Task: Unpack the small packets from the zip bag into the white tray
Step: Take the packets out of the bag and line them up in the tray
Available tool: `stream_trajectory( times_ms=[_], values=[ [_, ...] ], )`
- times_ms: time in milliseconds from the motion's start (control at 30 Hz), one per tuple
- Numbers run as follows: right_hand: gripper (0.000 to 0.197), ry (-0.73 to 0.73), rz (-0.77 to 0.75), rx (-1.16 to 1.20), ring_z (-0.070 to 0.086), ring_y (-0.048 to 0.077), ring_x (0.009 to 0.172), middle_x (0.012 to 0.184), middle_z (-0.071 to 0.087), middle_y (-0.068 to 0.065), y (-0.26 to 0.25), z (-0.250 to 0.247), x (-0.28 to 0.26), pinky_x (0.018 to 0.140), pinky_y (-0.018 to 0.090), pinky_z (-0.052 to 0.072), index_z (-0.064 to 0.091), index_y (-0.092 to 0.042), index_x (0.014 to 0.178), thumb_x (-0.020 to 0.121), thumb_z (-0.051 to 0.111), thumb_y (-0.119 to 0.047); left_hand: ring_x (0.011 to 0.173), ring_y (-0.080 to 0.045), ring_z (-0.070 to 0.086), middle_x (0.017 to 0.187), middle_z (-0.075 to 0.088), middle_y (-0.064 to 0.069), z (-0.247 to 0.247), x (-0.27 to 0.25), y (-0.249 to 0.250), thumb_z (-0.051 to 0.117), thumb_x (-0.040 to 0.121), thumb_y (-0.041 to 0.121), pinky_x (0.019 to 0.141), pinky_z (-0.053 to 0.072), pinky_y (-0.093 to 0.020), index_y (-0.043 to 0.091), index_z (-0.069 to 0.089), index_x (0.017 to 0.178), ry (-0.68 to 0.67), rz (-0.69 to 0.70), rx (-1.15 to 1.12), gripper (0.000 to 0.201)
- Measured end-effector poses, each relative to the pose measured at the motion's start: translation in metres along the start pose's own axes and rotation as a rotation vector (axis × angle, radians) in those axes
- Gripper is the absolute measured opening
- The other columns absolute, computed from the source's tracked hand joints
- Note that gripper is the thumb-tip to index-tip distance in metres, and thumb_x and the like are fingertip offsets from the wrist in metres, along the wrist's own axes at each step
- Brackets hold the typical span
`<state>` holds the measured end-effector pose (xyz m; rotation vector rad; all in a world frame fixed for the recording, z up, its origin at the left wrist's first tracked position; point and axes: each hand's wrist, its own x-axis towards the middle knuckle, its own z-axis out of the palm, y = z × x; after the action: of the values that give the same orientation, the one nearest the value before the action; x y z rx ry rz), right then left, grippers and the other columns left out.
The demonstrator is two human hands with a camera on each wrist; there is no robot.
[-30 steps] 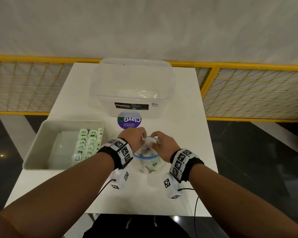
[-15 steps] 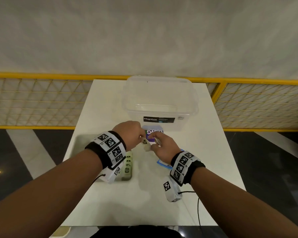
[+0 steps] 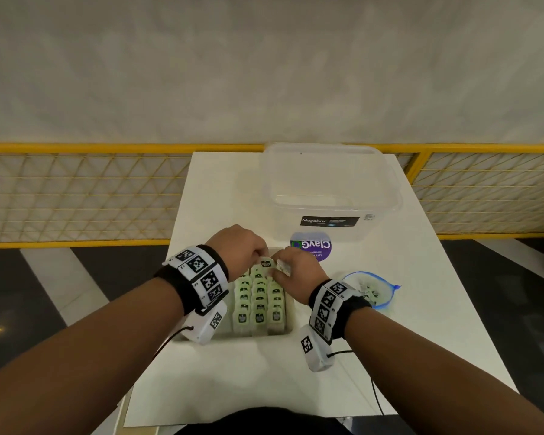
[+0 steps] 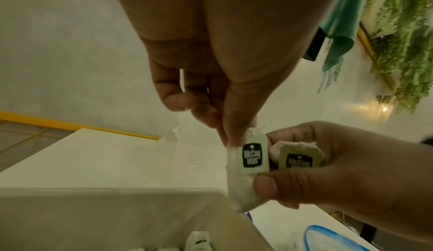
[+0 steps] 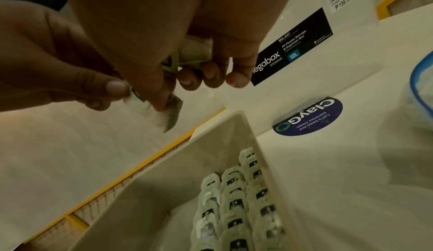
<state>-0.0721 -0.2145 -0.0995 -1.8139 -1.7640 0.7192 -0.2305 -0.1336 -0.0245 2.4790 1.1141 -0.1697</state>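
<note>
Looking past my wrists, I see a clear plastic storage box (image 3: 327, 189) and a round purple sticker (image 3: 314, 248) on the white worktop (image 3: 421, 340). Since half a second ago both hands have moved over the white tray (image 5: 225, 136). My left hand (image 3: 239, 246) pinches one pale green packet (image 4: 254, 157); my right hand (image 3: 299, 271) grips another packet (image 4: 298, 159). Packets stand in rows in the tray, with the blue-rimmed zip bag (image 3: 374, 290) lying just to the right.

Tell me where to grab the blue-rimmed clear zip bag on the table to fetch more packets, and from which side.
Pinch the blue-rimmed clear zip bag at its blue zip rim, coming from above on the side nearest the white tray. It lies slumped on the table with its mouth gaping open, and the rim looks like its stiffest part, so fingers there should hold the mouth open.
</note>
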Motion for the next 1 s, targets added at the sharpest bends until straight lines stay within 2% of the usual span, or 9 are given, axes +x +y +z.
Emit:
stream_trajectory(
  times_ms=[67, 200, 300, 433, 500, 633, 800, 900, 1000],
  values=[
    [0.024, -0.017, 0.043, 0.009, 0.062, 0.023, 0.094, 0.103, 0.065, 0.003, -0.002, 0.005, 0.003, 0.082, 0.032, 0.05, 0.061, -0.016, 0.11, 0.088, 0.063, -0.024, 0.09, -0.017, 0.063, 0.097, 0.071, 0.004, -0.002, 0.0, -0.014, 0.058, 0.091, 0.02, 0.081, 0.048, -0.028, 0.025, 0.072, 0.101, 0.013, -0.032, 0.007, 0.017],
    [0.023, -0.05, 0.225, 0.132, 0.053, 0.022, 0.063, 0.079, 0.054, 0.008, -0.001, 0.009, 0.008, 0.055, 0.034, 0.046, 0.04, -0.012, 0.105, 0.087, 0.054, -0.013, 0.087, -0.016, 0.064, 0.093, 0.07, 0.007, -0.005, 0.012, -0.041, 0.062, 0.086, 0.023, 0.078, 0.052, -0.029, 0.029, 0.072, 0.09, -0.001, -0.188, 0.088, 0.012],
    [0.015, -0.047, 0.284, 0.183, 0.041, 0.016, 0.057, 0.071, 0.043, 0.004, 0.002, 0.011, 0.012, 0.052, 0.029, 0.037, 0.036, -0.01, 0.091, 0.09, 0.05, -0.012, 0.08, -0.02, 0.067, 0.085, 0.07, 0.005, 0.017, 0.028, -0.065, 0.068, 0.078, 0.019, 0.078, 0.056, -0.031, 0.025, 0.073, 0.08, -0.214, -0.315, 0.155, 0.007],
    [0.012, -0.083, 0.304, 0.147, 0.045, 0.015, 0.059, 0.069, 0.05, 0.001, 0.005, 0.01, 0.018, 0.054, 0.028, 0.037, 0.045, -0.01, 0.085, 0.093, 0.05, -0.017, 0.046, -0.015, 0.063, 0.05, 0.063, 0.004, 0.092, 0.077, -0.128, 0.075, 0.048, 0.022, 0.058, 0.06, -0.034, 0.019, 0.068, 0.059, -0.52, -0.381, 0.205, 0.013],
    [0.012, -0.087, 0.303, 0.125, 0.055, 0.02, 0.068, 0.079, 0.061, 0.006, 0.009, 0.011, 0.021, 0.061, 0.032, 0.045, 0.051, -0.008, 0.089, 0.09, 0.055, -0.02, 0.044, -0.017, 0.061, 0.049, 0.061, 0.002, 0.09, 0.072, -0.121, 0.072, 0.051, 0.019, 0.055, 0.059, -0.032, 0.016, 0.064, 0.056, -0.488, -0.37, 0.227, 0.01],
    [0.017, -0.102, 0.284, 0.154, 0.066, 0.025, 0.079, 0.088, 0.069, 0.006, 0.013, 0.016, 0.025, 0.072, 0.044, 0.056, 0.057, -0.013, 0.092, 0.082, 0.056, -0.026, 0.055, -0.021, 0.059, 0.061, 0.059, -0.003, 0.056, 0.05, -0.081, 0.066, 0.07, 0.012, 0.057, 0.048, -0.026, 0.012, 0.062, 0.069, -0.293, -0.341, 0.286, 0.004],
    [0.011, -0.075, 0.256, 0.135, 0.064, 0.022, 0.08, 0.088, 0.068, 0.004, 0.016, 0.021, 0.027, 0.075, 0.043, 0.055, 0.059, -0.013, 0.095, 0.089, 0.058, -0.023, 0.073, -0.03, 0.059, 0.09, 0.068, -0.012, 0.06, 0.048, -0.076, 0.055, 0.081, 0.006, 0.071, 0.05, -0.034, 0.006, 0.066, 0.091, -0.205, -0.392, 0.279, 0.015],
    [0.013, -0.071, 0.241, 0.129, 0.063, 0.022, 0.081, 0.089, 0.067, 0.004, 0.02, 0.022, 0.027, 0.077, 0.042, 0.054, 0.061, -0.014, 0.097, 0.09, 0.059, -0.025, 0.078, -0.032, 0.063, 0.092, 0.069, -0.013, 0.065, 0.048, -0.079, 0.052, 0.083, 0.004, 0.073, 0.052, -0.036, 0.005, 0.066, 0.095, -0.171, -0.404, 0.292, 0.019],
    [0.018, -0.079, 0.253, 0.137, 0.065, 0.021, 0.082, 0.09, 0.069, 0.004, 0.02, 0.021, 0.027, 0.079, 0.041, 0.055, 0.065, -0.014, 0.1, 0.09, 0.062, -0.028, 0.069, -0.03, 0.057, 0.086, 0.067, -0.012, 0.064, 0.044, -0.078, 0.055, 0.083, 0.007, 0.07, 0.052, -0.035, 0.005, 0.066, 0.093, -0.181, -0.385, 0.296, 0.015]
  ],
)
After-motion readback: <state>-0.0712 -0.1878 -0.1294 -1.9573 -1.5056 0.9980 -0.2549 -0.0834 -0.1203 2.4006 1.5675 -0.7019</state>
